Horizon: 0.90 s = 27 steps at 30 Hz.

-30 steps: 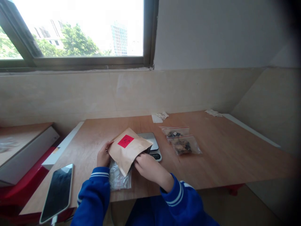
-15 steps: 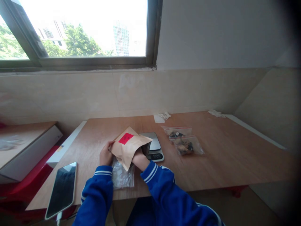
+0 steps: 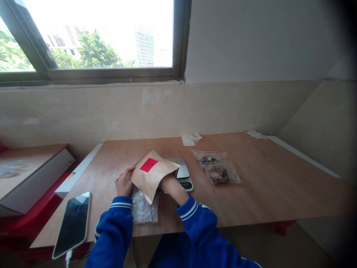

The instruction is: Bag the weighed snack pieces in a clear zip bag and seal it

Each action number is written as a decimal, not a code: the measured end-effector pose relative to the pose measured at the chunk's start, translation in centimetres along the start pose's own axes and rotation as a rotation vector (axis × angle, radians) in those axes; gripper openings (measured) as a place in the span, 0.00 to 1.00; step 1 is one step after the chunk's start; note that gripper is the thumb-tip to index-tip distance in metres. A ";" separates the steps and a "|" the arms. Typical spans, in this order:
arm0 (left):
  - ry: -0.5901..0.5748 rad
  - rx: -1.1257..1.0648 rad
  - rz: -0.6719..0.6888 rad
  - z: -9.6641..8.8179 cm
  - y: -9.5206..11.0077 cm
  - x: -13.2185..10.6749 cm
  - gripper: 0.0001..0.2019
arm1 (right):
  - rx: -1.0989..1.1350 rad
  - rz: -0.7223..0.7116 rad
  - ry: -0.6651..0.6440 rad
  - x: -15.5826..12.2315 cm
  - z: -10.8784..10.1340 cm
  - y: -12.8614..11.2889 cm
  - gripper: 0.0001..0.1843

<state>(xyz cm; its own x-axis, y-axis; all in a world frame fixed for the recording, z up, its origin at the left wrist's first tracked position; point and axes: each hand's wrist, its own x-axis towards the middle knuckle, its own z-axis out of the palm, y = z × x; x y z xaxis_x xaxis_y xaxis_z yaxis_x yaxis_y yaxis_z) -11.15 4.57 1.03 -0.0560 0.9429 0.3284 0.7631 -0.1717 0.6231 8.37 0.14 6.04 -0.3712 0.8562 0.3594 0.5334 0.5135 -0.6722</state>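
A brown paper bag (image 3: 149, 175) with a red label lies tilted on the wooden table (image 3: 251, 186), over a clear plastic bag (image 3: 143, 210). My left hand (image 3: 123, 183) grips the paper bag's left edge. My right hand (image 3: 169, 182) is pushed inside the bag's open mouth; its fingers are hidden, only the wrist and back of the hand show. A small digital scale (image 3: 182, 173) sits just behind the bag.
Two clear zip bags (image 3: 217, 167) with dark contents lie to the right of the scale. A phone (image 3: 73, 223) on a cable lies at the table's front left. Crumpled paper scraps (image 3: 191, 138) lie by the wall. A white box (image 3: 75, 173) and a lower side table (image 3: 25, 167) stand left.
My right hand has gone from the bag's opening to deep inside it. The left hand has kept its hold on the bag's edge.
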 end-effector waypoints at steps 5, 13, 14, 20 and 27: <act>-0.035 0.040 -0.011 0.0 0.0 -0.1 0.14 | -0.111 0.072 0.058 -2.9 -2.4 -2.6 0.27; -0.036 0.066 -0.029 -0.2 0.3 -0.4 0.16 | -0.060 0.068 -0.018 -3.3 -3.5 -5.6 0.28; -0.036 0.069 -0.035 -0.2 0.4 -0.4 0.16 | -0.057 0.075 -0.017 -3.3 -3.6 -5.6 0.27; -0.020 0.112 -0.022 0.1 0.1 -0.4 0.15 | -0.019 0.113 -0.065 -2.3 -4.3 -5.2 0.26; -0.016 0.098 -0.035 0.2 0.0 -0.4 0.15 | -0.008 0.074 -0.157 -1.7 -3.8 -3.7 0.28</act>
<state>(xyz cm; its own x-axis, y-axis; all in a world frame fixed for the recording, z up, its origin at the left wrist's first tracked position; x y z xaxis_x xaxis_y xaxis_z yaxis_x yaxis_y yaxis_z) -11.04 4.28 0.75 -0.0742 0.9524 0.2956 0.8203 -0.1102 0.5612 9.92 -3.01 10.35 -0.4444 0.8726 0.2028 0.5696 0.4500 -0.6878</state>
